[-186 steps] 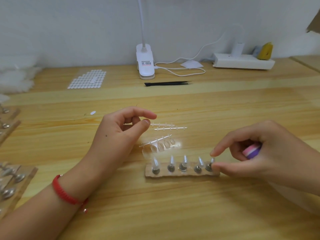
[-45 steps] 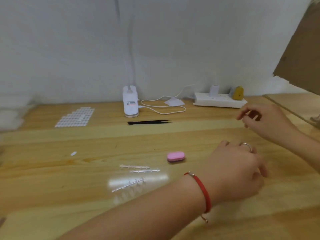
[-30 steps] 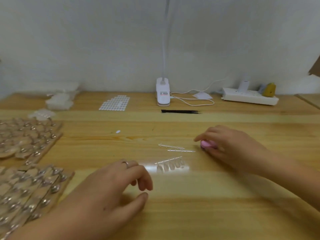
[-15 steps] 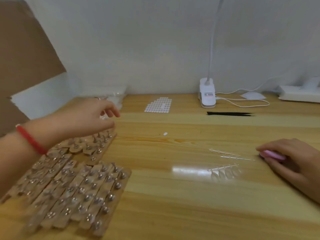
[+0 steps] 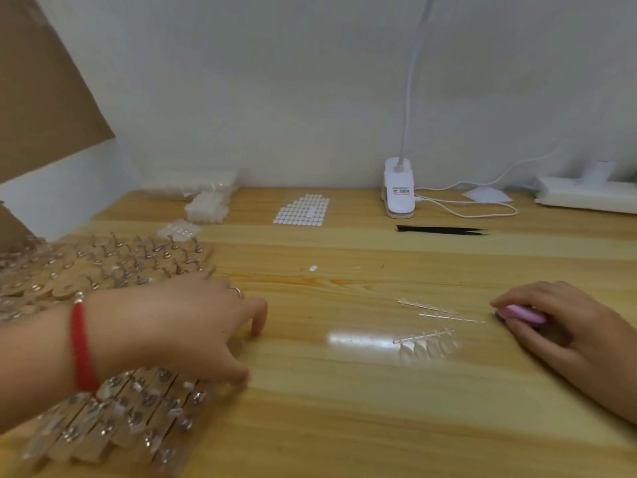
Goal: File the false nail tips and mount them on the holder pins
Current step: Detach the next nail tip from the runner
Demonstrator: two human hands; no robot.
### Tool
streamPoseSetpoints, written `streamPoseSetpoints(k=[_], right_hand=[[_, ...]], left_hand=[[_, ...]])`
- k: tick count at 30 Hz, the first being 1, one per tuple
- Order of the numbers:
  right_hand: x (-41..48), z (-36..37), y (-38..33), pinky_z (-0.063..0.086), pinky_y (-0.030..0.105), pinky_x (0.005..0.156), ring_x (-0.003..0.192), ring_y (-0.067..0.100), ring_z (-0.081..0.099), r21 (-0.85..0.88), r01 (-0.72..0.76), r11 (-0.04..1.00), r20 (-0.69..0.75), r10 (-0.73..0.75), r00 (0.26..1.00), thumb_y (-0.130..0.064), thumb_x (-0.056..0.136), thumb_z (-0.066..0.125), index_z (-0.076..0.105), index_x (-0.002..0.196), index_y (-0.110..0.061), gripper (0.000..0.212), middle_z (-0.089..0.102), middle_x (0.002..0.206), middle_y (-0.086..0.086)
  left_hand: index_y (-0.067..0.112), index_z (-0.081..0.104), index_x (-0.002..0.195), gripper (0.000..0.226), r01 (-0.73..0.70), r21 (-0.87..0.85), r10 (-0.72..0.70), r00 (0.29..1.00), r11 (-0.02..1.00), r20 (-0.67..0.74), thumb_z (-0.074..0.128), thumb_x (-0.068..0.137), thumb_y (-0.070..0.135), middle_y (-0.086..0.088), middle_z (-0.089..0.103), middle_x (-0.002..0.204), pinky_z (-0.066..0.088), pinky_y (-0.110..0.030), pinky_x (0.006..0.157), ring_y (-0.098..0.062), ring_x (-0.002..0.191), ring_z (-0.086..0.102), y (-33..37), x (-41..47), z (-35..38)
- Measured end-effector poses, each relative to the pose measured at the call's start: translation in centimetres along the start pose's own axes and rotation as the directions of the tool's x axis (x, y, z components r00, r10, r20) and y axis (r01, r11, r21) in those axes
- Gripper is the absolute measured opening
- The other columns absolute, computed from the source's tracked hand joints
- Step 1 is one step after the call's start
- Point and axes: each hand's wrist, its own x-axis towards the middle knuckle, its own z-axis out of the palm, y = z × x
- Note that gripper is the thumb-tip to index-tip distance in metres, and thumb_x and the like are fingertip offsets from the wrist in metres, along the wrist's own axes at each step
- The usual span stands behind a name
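Spreading across the whole view, the wooden desk (image 5: 344, 426) carries clusters of holder strips (image 5: 131, 415) on its left side. They are brown slats studded with metal pins, and the near cluster's slats run away from the viewer, tilted to the right. The left hand (image 5: 193, 326), with a red cord (image 5: 81, 346) at the wrist and a ring (image 5: 237, 291) on one finger, reaches over these strips with its fingers bent down at their right edge. Blur hides whether its grip has closed on anything. The right hand (image 5: 568, 326) lies far right, its grip wrapped round a pink file (image 5: 524, 313) whose long axis runs left to right, free end pointing left. A white lamp (image 5: 398, 188) stands at the back by the wall, with a sheet of white dots (image 5: 303, 210) to its left and black tweezers (image 5: 441, 230) in front, lying crosswise. Between the hands lie three thin clear rods (image 5: 427, 307), each roughly left to right. The nearest holds a row of clear nail tips (image 5: 427, 348) that point toward the viewer, flat on the desk.
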Motion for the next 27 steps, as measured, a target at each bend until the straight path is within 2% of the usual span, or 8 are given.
streamPoseSetpoints(k=[4,8,12,16,19,23,25,27], right_hand=[[0.0,-0.1,-0.4,0.044,0.029,0.08,0.095,0.007,0.058,-0.014,0.008,1.0,-0.007,-0.008,1.0,-0.038,0.088,0.054,0.065,0.101,-0.036,0.017,0.062,0.1,-0.023],[0.1,-0.1,-0.9,0.045,0.032,0.079,0.093,0.009,0.059,-0.019,-0.004,1.0,-0.021,0.003,1.0,-0.023,0.091,0.063,0.068,0.098,-0.028,0.01,0.063,0.097,-0.02],[0.0,-0.3,-1.1,0.043,0.028,0.079,0.092,0.008,0.058,-0.028,-0.021,0.999,-0.002,0.021,1.0,-0.01,0.083,0.071,0.069,0.098,-0.026,0.022,0.063,0.096,-0.02],[0.2,-0.4,-1.3,0.044,0.028,0.08,0.093,0.01,0.059,-0.028,-0.019,0.999,0.002,0.019,1.0,-0.009,0.083,0.07,0.07,0.097,-0.024,0.021,0.065,0.096,-0.017],[0.2,-0.4,-1.3,0.043,0.027,0.081,0.093,0.009,0.059,-0.026,-0.018,0.999,0.002,0.018,1.0,-0.01,0.083,0.07,0.07,0.097,-0.024,0.02,0.065,0.096,-0.018],[0.2,-0.4,-1.4,0.042,0.023,0.081,0.093,0.006,0.057,-0.021,-0.039,0.999,0.001,0.039,0.999,-0.012,0.084,0.069,0.07,0.099,-0.024,0.019,0.064,0.096,-0.018],[0.2,-0.4,-1.5,0.043,0.024,0.081,0.093,0.006,0.057,-0.024,-0.038,0.999,0.005,0.038,0.999,-0.011,0.084,0.069,0.069,0.099,-0.024,0.02,0.064,0.095,-0.017],[0.2,-0.6,-1.6,0.044,0.026,0.08,0.092,0.008,0.058,-0.011,-0.039,0.999,0.002,0.039,0.999,-0.013,0.086,0.07,0.069,0.099,-0.023,0.017,0.064,0.095,-0.016]], left_hand=[[0.057,0.028,0.099,0.033,0.0,0.005,0.0,0.994,1.0,-0.107,0.05,0.074,0.063,0.022,0.048,0.086,0.021,-0.023,0.067,0.005,0.078,0.038,-0.6,0.5,0.7],[0.066,0.024,0.091,0.036,-0.061,-0.039,0.054,0.987,0.997,-0.151,0.046,0.065,0.056,0.024,0.052,0.081,0.022,-0.014,0.057,0.008,0.074,0.042,-1.1,1.0,1.6],[0.062,0.036,0.099,0.042,-0.074,-0.071,0.059,0.98,0.995,-0.191,0.053,0.061,0.058,0.028,0.053,0.076,0.025,-0.009,0.05,0.011,0.066,0.049,-0.9,2.1,3.3],[0.062,0.029,0.113,0.058,-0.141,-0.095,0.107,0.947,0.985,-0.302,0.057,0.062,0.06,0.028,0.05,0.085,0.046,-0.019,0.058,0.009,0.071,0.052,0.7,3.2,5.1],[0.06,0.019,0.127,0.076,-0.144,-0.136,0.097,0.947,0.98,-0.305,0.063,0.066,0.054,0.023,0.048,0.104,0.052,-0.027,0.071,0.001,0.083,0.054,2.4,3.2,5.3],[0.063,0.017,0.115,0.06,-0.34,-0.309,0.221,0.907,0.888,-0.359,0.056,0.073,0.044,0.032,0.029,0.101,0.049,-0.031,0.074,0.0,0.088,0.05,7.4,2.3,1.3],[0.057,0.02,0.113,0.053,-0.475,-0.336,0.322,0.848,0.813,-0.421,0.055,0.079,0.034,0.027,0.027,0.1,0.045,-0.03,0.064,-0.008,0.087,0.051,11.6,2.8,-0.9],[0.047,0.022,0.119,0.057,-0.581,-0.362,0.386,0.786,0.729,-0.483,0.061,0.083,0.026,0.016,0.029,0.108,0.047,-0.035,0.07,-0.016,0.094,0.054,15.3,3.7,-2.6]])
